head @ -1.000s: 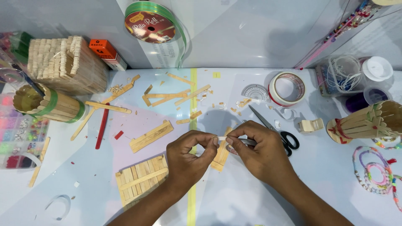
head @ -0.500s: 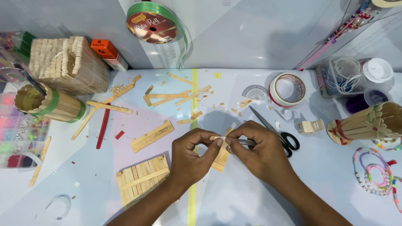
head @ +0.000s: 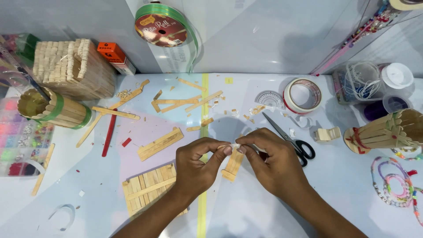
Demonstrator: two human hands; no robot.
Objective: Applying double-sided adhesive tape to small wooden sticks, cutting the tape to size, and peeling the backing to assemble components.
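My left hand (head: 196,165) and my right hand (head: 273,161) meet at the middle of the table, fingertips pinched together on a small white scrap of tape (head: 234,146). Just under them lies a short piece of joined wooden sticks (head: 232,165). A flat panel of wooden sticks (head: 147,189) lies beside my left wrist. Black-handled scissors (head: 293,141) rest to the right of my right hand.
A tape roll (head: 302,95) and protractor (head: 270,99) lie behind the scissors. Stick cylinders stand at left (head: 53,108) and right (head: 387,130). A stick house (head: 70,68), a green ribbon spool (head: 165,28), a bead box (head: 20,141), loose sticks (head: 176,103) and beaded bracelets (head: 394,185) surround the work area.
Both hands stay together at the table's middle; the fingers have shifted slightly on the small white scrap. Nothing else has moved.
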